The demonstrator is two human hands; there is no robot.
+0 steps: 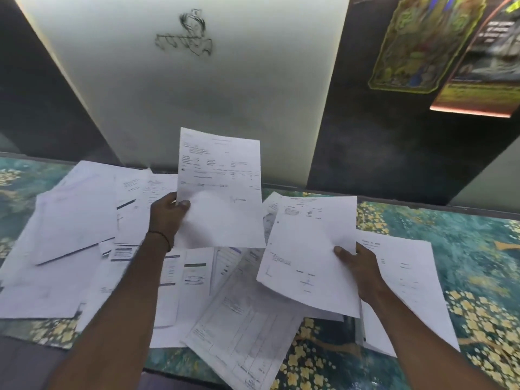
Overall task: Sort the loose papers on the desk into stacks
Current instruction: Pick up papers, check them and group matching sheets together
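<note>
You are wearing the only camera on your head, and its wide lens is looking forward and down across the desk [464,249] from close range. It is facing the wall [197,94] rising behind it.

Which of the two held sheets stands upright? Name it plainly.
The left-hand sheet, pinched by the left hand: it stands upright above the pile, while the right-hand sheet lies tilted low.

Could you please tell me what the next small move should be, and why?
Probably lay the sheet in the right hand onto the page beneath it, starting a stack; the left hand grips another sheet, and the rest lie scattered.
</note>
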